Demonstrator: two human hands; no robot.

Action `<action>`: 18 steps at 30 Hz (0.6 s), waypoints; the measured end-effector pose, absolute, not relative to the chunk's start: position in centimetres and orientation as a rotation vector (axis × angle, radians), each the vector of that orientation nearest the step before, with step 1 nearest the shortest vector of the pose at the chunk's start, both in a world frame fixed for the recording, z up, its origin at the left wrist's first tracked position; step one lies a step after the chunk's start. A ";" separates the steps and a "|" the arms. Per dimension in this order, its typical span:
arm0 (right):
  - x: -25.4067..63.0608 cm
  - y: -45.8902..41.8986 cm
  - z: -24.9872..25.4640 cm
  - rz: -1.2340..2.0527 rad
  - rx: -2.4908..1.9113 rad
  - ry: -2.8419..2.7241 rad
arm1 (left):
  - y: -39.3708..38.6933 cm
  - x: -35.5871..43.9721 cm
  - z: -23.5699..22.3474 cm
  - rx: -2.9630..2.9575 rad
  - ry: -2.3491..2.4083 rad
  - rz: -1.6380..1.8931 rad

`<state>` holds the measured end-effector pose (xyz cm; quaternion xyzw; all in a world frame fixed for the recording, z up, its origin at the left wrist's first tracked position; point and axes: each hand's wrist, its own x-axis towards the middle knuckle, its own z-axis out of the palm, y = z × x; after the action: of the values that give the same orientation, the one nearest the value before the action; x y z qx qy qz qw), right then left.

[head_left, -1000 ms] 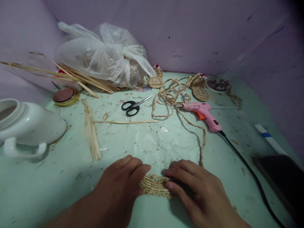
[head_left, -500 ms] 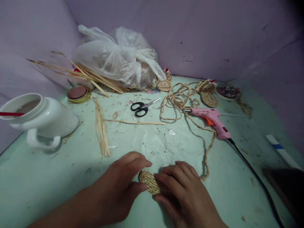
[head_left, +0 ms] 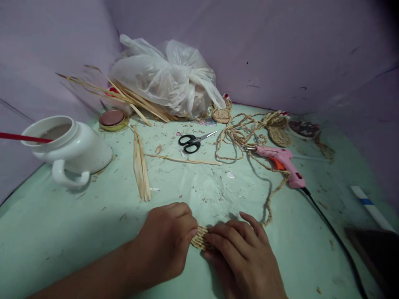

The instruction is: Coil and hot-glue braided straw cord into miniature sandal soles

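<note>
Both of my hands rest low in the middle of the pale green table (head_left: 77,232). A small coiled pad of braided straw rope (head_left: 200,238) lies between them. My left hand (head_left: 165,243) has its fingers curled round the pad's left end. My right hand (head_left: 241,255) lies over its right part, fingers pressed down on it, so most of the pad is hidden. A loose braided rope (head_left: 270,199) runs from the pad away to a tangle (head_left: 237,133) at the back.
A pink glue gun (head_left: 282,164) with a black cord (head_left: 330,232) lies to the right. Black scissors (head_left: 193,142), straw strips (head_left: 140,166), a white jug (head_left: 67,149), a tin lid (head_left: 112,119) and a plastic bag (head_left: 168,81) stand behind. Purple walls close in the table.
The view has swung left, so the objects sit further right. My hands have closed in on the pad, and less of it shows between them than a second ago.
</note>
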<state>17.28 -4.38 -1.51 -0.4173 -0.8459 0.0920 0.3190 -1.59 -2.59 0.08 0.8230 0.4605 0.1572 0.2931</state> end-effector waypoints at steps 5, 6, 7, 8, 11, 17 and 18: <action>17.0 -4.4 -1.4 0.216 -1.109 -2.170 | -2.5 -1.2 0.5 2.342 1.235 0.264; 16.9 -4.4 -1.2 0.238 -1.109 -2.166 | -2.4 -1.2 0.6 2.351 1.256 0.248; 16.9 -4.4 -1.1 0.263 -1.110 -2.166 | -2.3 -1.2 0.7 2.339 1.267 0.252; 16.9 -4.5 -0.9 0.289 -1.112 -2.167 | -2.3 -1.4 0.8 2.307 1.255 0.271; 16.8 -4.7 -0.5 0.361 -1.136 -2.172 | -2.2 -1.8 1.1 2.153 1.190 0.344; 17.8 -4.8 -0.3 0.429 -1.155 -2.243 | -2.7 -1.6 1.6 2.275 1.205 0.205; 18.4 -4.6 -0.2 0.426 -1.145 -2.273 | -2.8 -1.6 1.6 2.294 1.200 0.184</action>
<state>18.37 -4.61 -0.19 -0.4264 -0.8463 0.1587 0.2769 -1.55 -2.79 1.59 0.8512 0.4451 0.0682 0.2697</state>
